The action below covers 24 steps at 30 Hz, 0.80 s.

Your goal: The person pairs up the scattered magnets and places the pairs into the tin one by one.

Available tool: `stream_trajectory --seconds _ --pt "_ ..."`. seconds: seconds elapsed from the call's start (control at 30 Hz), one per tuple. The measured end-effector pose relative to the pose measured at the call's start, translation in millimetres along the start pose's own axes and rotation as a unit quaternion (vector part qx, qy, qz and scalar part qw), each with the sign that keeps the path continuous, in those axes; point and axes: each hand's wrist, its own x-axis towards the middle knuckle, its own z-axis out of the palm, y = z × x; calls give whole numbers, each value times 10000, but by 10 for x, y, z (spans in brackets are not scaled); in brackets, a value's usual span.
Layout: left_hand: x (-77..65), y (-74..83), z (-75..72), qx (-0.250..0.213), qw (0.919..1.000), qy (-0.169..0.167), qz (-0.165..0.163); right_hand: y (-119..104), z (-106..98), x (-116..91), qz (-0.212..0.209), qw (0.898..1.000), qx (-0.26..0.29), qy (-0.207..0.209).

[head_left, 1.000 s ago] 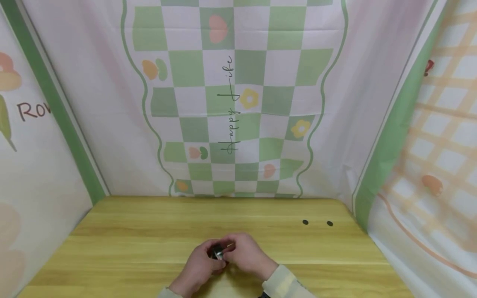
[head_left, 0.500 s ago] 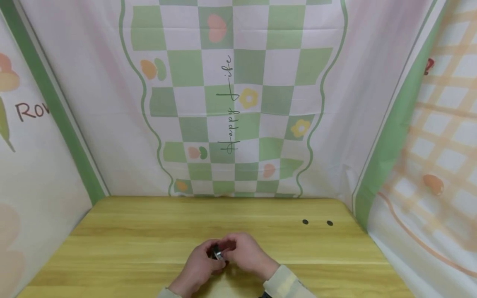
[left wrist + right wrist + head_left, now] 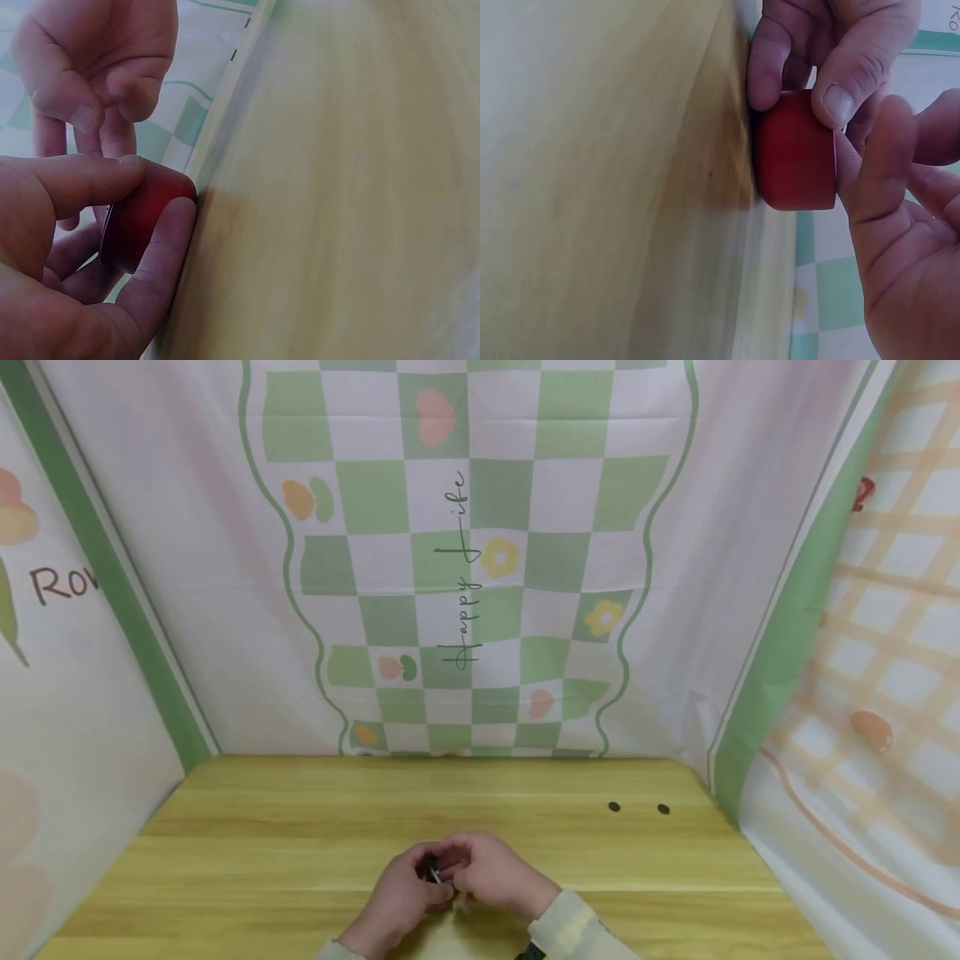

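Note:
A small red round piece [image 3: 795, 161], cylindrical with a rounded lower edge and a flat face, stands at the table surface. In the head view only its dark, shiny upper side [image 3: 433, 870] shows between the hands. My left hand [image 3: 397, 889] grips it, thumb and fingers on opposite sides of the red wall [image 3: 150, 214]. My right hand [image 3: 498, 872] is close on the other side, its fingers loosely bent beside the flat face. In the right wrist view, the right thumb [image 3: 889, 150] is raised next to that face, and no thing shows between the right fingers.
The wooden table [image 3: 300, 827] runs back to a hanging cloth [image 3: 495, 610] with green and white checks. Two small black discs [image 3: 614, 807] lie at its far right. Printed cloths hang at both sides, and a dark band [image 3: 532, 952] shows at the right cuff.
The right fingers have shifted slightly at the upper side of the red piece, and less of its shiny part shows from above. The left hand keeps its grip in place.

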Motion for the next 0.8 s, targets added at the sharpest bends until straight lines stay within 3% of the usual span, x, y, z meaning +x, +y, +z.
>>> stream_trajectory --seconds 0.3,0.47,0.57,0.67,0.8 --pt "-1 -17 -7 -51 9999 -26 121 -5 27 -12 -61 9997 -166 -148" --pt "-5 -28 -10 66 9998 -9 173 -29 69 -2 -290 9959 -786 -345" --pt "-1 -33 -10 16 9998 -40 207 -25 83 -7 -392 9939 -1018 -166" --pt "-5 -27 -10 -164 9997 -101 129 -9 57 -23 -285 9955 -891 156" --pt "-5 -23 -10 -217 9997 -101 74 9 -23 -28 -98 9986 -291 437"
